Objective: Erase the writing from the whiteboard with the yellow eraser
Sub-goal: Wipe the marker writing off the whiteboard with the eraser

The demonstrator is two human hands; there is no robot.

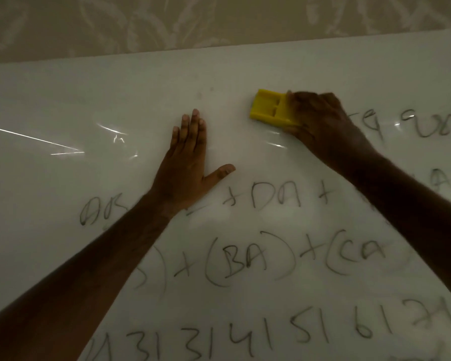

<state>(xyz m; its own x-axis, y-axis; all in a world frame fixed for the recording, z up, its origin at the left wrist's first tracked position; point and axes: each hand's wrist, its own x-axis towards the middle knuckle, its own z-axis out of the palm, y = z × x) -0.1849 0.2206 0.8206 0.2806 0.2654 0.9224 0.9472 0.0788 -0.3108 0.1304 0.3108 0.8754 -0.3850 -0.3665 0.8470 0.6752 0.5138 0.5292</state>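
The whiteboard [63, 105] fills most of the view, tilted, with its top edge running across the upper part. My right hand [320, 121] grips the yellow eraser [267, 108] and presses it on the board near the top middle. My left hand [188, 157] lies flat on the board, fingers together and thumb spread, to the left of the eraser. Dark marker writing [248, 256] covers the lower half: letters, brackets, plus signs and a row of digits. More writing [417, 126] sits to the right of my right hand. The board's upper left is wiped.
A beige wall with a faint leaf pattern [167, 22] rises behind the board's top edge. Light glare streaks [37, 138] cross the left of the board. The room is dim.
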